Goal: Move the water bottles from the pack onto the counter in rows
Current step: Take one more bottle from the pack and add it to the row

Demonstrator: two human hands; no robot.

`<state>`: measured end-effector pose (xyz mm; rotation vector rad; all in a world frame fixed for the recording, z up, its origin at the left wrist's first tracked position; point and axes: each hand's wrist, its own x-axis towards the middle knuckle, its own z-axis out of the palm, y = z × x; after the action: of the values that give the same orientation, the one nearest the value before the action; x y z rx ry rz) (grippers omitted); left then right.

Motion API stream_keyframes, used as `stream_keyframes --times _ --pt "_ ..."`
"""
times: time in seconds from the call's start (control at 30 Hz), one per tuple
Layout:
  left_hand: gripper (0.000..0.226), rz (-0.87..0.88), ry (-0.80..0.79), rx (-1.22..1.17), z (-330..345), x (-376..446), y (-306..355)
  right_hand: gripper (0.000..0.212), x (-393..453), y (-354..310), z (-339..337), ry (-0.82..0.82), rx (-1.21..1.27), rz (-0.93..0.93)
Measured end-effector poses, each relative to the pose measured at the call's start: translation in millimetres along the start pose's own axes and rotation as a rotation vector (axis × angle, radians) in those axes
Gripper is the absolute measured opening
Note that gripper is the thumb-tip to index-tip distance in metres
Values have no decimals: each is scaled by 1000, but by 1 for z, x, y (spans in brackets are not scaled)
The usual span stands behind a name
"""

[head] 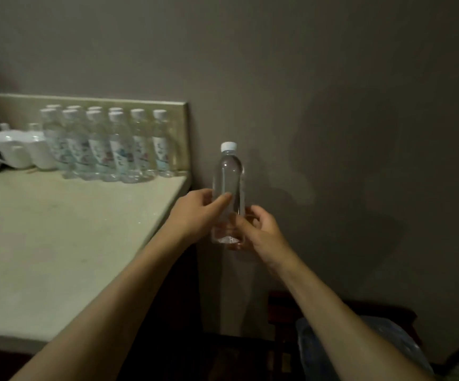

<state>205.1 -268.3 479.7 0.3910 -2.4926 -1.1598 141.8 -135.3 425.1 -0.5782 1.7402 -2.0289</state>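
Presently: one water bottle, upright, cap up, held in air just off the counter right edge. Left hand and right hand both curled around its lower body. Standing rows at back right corner, leftward; left hand nearer.

Two bare forearms enter from the lower edge. Left hand and right hand: no sleeves, gloves, rings, watch or bands visible between wrist and frame edge.
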Motion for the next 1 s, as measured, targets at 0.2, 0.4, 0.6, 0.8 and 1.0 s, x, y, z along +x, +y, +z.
stream_keyframes --times 0.2,0.4,0.6,0.8,1.0 --pt "51 113 146 320 -77 6 -45 26 19 2 111 85 -61 -168" --pt "39 164 86 114 -135 15 -85 46 42 1 171 117 -203 -195" --pt "46 168 57 -84 -152 42 -124 46 79 5 190 127 -419 -169" --pt "41 159 68 -131 -150 74 -139 51 119 4 202 214 -579 -235" --pt "41 177 71 126 -143 106 -152 49 153 24 209 281 -667 -204"
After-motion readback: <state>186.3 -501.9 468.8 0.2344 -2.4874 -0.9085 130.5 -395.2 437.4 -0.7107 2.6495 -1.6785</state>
